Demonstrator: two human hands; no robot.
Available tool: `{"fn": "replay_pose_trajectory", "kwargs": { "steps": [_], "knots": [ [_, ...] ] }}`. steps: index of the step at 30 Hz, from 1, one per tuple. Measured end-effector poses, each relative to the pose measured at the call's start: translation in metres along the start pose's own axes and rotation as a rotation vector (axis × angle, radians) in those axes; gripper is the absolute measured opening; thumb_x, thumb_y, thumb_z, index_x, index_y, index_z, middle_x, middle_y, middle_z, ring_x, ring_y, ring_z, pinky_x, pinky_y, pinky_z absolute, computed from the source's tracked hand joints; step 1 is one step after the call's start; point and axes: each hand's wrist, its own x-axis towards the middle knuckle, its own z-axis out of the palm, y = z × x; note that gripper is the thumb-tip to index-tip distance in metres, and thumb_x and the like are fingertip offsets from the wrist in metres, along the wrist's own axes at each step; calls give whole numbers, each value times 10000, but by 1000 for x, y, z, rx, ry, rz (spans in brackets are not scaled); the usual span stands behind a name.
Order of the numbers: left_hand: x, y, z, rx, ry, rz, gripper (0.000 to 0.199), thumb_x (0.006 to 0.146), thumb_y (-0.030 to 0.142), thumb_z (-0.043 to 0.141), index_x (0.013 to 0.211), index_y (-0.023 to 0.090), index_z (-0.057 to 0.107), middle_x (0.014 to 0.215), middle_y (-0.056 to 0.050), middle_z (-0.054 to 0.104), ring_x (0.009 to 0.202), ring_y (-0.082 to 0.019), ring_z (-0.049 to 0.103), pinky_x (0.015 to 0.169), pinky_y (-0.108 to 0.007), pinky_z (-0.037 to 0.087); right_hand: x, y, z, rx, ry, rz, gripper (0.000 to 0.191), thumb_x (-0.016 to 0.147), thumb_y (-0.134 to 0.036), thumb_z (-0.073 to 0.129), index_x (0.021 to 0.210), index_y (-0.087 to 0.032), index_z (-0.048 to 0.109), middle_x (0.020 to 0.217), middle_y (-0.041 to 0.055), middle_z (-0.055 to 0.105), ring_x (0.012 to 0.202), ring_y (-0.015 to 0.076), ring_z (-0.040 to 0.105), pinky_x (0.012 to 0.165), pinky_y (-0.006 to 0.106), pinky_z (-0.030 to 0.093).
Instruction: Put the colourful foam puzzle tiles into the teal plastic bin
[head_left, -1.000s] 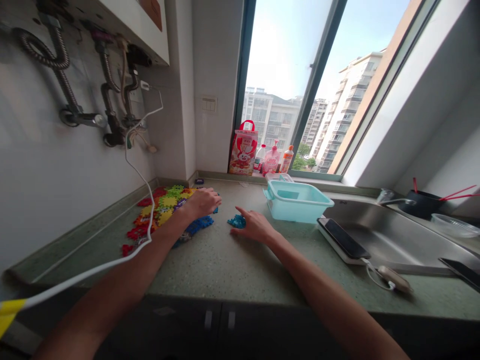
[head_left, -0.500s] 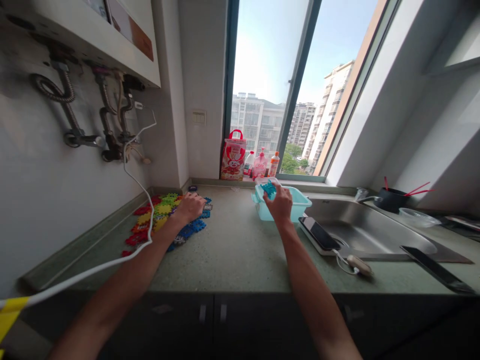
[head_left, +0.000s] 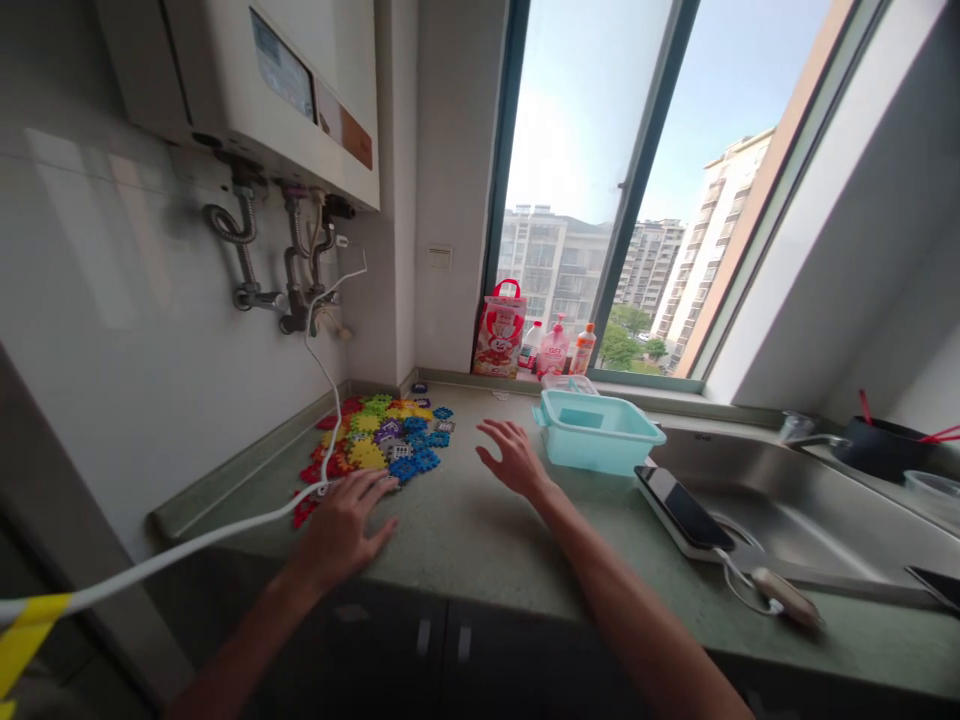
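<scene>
Colourful gear-shaped toy pieces (head_left: pixel 367 455) lie in a flat heap on the left of the counter, in red, yellow, green, purple and blue. At the heap's near edge is my left hand (head_left: pixel 346 515), its fingers stretched out and its thumb apart. Whether its fingertips touch the pieces I cannot tell. My right hand (head_left: pixel 516 460) hovers over the counter between the heap and a turquoise plastic box (head_left: pixel 600 450), fingers spread and nothing in them. The box stands upright beside the sink, its floor mostly hidden by the front wall.
A white cable (head_left: pixel 225 528) crosses in front of the heap. By the sink (head_left: pixel 750 500) lie a phone (head_left: pixel 682 505) and a small corded device (head_left: pixel 787 597). A red-and-pink bag (head_left: pixel 501 335) and several bottles (head_left: pixel 553 350) stand by the window. A dark pot (head_left: pixel 877 440) is beyond the sink.
My right hand has moved left, away from the box, and no longer holds the blue gear piece. My left hand has drawn back towards me and opened. The view has swung left.
</scene>
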Motion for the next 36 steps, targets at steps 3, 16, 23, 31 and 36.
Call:
{"fn": "replay_pose_trajectory", "kwargs": {
  "steps": [3, 16, 23, 31, 36],
  "knots": [
    [-15, -34, -10, 8, 38, -92, 480, 863, 422, 719, 1331, 318, 691, 1372, -89, 680, 1291, -336, 618, 1114, -517, 516, -4, -25, 30, 119, -161, -79, 508, 1010, -429, 620, 1491, -272, 568, 1526, 130, 572, 1349, 306, 557, 1131, 480, 443],
    [-20, -34, -18, -69, 7, 2, 137, 881, 374, 708, 874, 283, 810, 1328, -44, 722, 1343, -310, 568, 1179, -514, 451, 29, -61, 41, 58, -434, -381, 662, 919, -264, 644, 1562, -348, 512, 1698, 112, 352, 1505, 343, 408, 1242, 577, 265],
    [-21, -18, -29, -91, -300, 283, 508, 905, 196, 603, 1361, 397, 700, 1464, 5, 654, 1435, -269, 515, 1218, -484, 406, 8, -60, 42, 24, -318, -266, 305, 974, -376, 636, 1238, -255, 728, 1556, 123, 545, 1375, 316, 542, 1176, 505, 391],
    [36, 27, 5, -19, -329, 364, 652, 878, 251, 646, 1515, 364, 568, 1722, -43, 327, 1583, -341, 293, 1270, -571, 272, -11, -24, 36, 147, -313, 41, 347, 1100, -401, 441, 1135, -201, 722, 1399, 142, 663, 1303, 266, 617, 1119, 442, 467],
    [64, 27, 29, -92, -296, 293, 509, 912, 318, 650, 1415, 247, 643, 1490, -87, 627, 1448, -291, 488, 1244, -494, 311, -15, -12, 26, 194, -365, 43, 565, 976, -633, 627, 1405, -266, 643, 1614, 144, 474, 1432, 327, 518, 1175, 503, 428]
  ]
}}
